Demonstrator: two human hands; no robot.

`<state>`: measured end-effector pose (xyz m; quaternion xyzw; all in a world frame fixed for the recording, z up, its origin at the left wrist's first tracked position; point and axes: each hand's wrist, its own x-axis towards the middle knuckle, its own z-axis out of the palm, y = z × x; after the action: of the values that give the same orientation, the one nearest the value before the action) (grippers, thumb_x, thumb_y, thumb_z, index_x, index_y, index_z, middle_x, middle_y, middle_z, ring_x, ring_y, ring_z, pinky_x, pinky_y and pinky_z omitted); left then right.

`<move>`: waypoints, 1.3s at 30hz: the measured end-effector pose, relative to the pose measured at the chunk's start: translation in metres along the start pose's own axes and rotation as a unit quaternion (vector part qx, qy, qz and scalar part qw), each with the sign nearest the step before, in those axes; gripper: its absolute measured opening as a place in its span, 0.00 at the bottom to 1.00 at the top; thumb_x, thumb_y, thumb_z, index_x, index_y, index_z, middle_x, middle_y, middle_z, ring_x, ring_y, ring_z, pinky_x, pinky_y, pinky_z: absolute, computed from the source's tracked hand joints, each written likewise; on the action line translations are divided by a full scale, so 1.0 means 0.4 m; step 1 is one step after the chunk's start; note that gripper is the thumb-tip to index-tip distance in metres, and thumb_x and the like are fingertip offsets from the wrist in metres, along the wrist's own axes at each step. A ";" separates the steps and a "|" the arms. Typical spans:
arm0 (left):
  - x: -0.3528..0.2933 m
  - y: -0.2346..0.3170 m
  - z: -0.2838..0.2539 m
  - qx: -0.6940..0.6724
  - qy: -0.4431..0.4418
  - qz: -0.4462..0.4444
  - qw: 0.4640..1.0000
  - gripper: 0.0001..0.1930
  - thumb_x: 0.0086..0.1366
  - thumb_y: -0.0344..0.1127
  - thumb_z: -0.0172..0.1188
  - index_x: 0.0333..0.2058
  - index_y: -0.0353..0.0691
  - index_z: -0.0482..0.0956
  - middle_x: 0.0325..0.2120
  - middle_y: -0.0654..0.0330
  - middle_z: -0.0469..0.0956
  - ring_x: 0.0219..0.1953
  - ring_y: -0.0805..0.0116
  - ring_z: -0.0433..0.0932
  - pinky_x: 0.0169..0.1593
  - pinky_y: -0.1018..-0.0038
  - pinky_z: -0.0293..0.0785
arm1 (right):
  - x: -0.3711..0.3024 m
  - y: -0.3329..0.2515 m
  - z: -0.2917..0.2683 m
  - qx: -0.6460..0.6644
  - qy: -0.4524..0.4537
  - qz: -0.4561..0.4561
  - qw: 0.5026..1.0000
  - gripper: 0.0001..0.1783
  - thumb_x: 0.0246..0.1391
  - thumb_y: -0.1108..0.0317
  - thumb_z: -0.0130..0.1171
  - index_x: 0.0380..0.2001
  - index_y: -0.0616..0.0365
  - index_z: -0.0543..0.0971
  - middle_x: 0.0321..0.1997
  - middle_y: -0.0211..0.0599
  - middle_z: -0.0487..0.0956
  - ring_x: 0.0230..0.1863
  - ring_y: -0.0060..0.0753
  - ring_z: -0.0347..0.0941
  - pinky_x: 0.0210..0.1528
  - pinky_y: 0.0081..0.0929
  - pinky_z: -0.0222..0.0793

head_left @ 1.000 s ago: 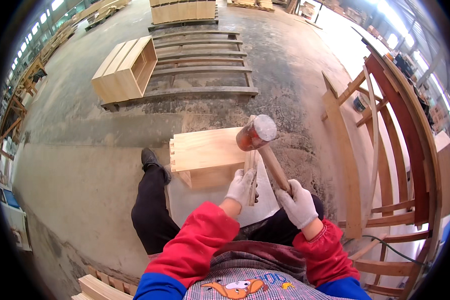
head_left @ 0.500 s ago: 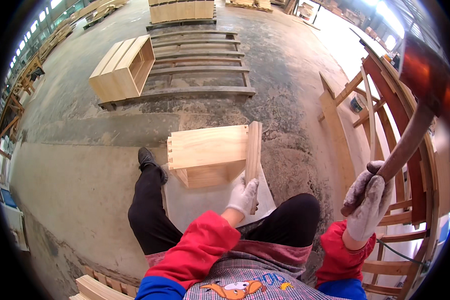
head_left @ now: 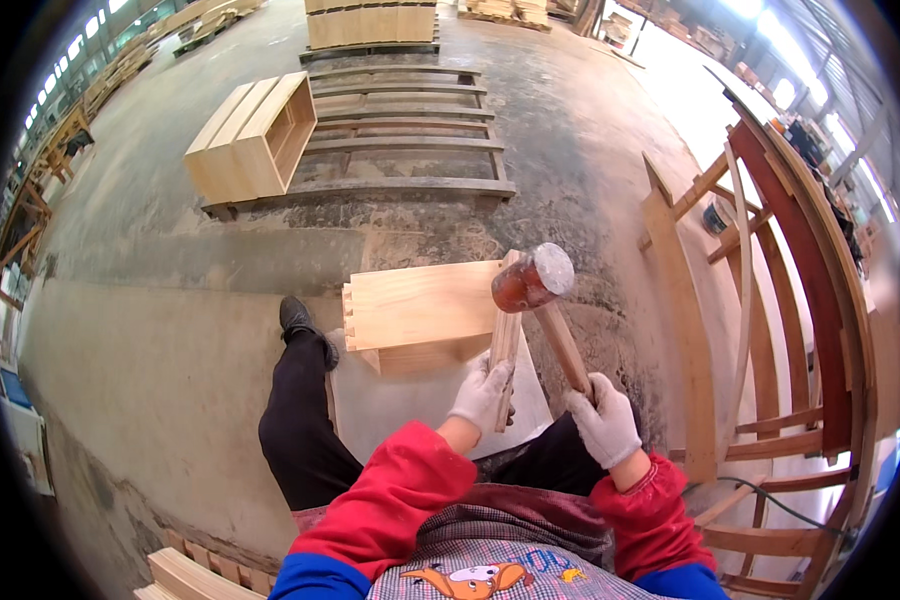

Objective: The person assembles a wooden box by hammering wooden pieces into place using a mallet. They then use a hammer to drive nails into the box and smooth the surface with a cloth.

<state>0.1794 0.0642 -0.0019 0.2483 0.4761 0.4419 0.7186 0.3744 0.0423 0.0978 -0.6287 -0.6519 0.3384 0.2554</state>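
A pale wooden box (head_left: 420, 315) with finger-jointed edges rests in front of my knees. An upright side board (head_left: 506, 335) stands against its right end. My left hand (head_left: 482, 392), in a white glove, grips that board near its lower end. My right hand (head_left: 604, 425), also gloved, holds the wooden handle of a mallet (head_left: 533, 280). The mallet's reddish-brown head with a pale face sits right at the top of the side board.
A finished wooden crate (head_left: 252, 138) sits on a low pallet (head_left: 410, 130) further ahead. A curved wooden rack (head_left: 770, 330) stands along the right. More stacked boards (head_left: 370, 22) lie at the far end, and planks (head_left: 185, 575) at lower left. My black shoe (head_left: 295, 315) is left of the box.
The mallet was on the board a second ago, swung up high to the right half a second ago, and has come down onto the board's top again. My left hand kept its hold.
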 end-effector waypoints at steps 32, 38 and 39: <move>-0.113 0.176 -0.403 -0.103 0.149 -0.027 0.983 0.14 0.72 0.54 0.50 0.43 0.52 0.67 0.23 0.62 0.76 0.16 0.61 0.77 0.19 0.60 0.77 | 0.252 -0.346 0.200 -0.067 -0.077 -0.132 0.986 0.20 0.62 0.52 0.57 0.34 0.61 0.76 0.23 0.50 0.79 0.26 0.49 0.79 0.30 0.40 0.73; -0.124 0.157 -0.347 -0.116 0.142 -0.004 0.983 0.13 0.72 0.53 0.50 0.42 0.54 0.65 0.24 0.62 0.75 0.17 0.63 0.77 0.19 0.60 0.77 | 0.164 -0.505 0.109 0.202 -0.040 -0.162 0.965 0.13 0.63 0.62 0.58 0.38 0.62 0.72 0.20 0.38 0.70 0.21 0.24 0.67 0.26 0.29 0.66; -0.128 0.159 -0.343 -0.126 0.150 -0.011 0.981 0.12 0.72 0.53 0.50 0.42 0.54 0.65 0.23 0.62 0.74 0.17 0.63 0.76 0.20 0.60 0.77 | 0.158 -0.486 0.130 0.217 -0.025 -0.188 0.958 0.11 0.64 0.64 0.55 0.40 0.62 0.71 0.21 0.40 0.71 0.22 0.29 0.69 0.27 0.29 0.67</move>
<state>0.0220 0.0418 0.0134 0.0815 0.5219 0.5221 0.6696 0.2040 0.1025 0.2068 -0.4155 -0.6757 0.4327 0.4284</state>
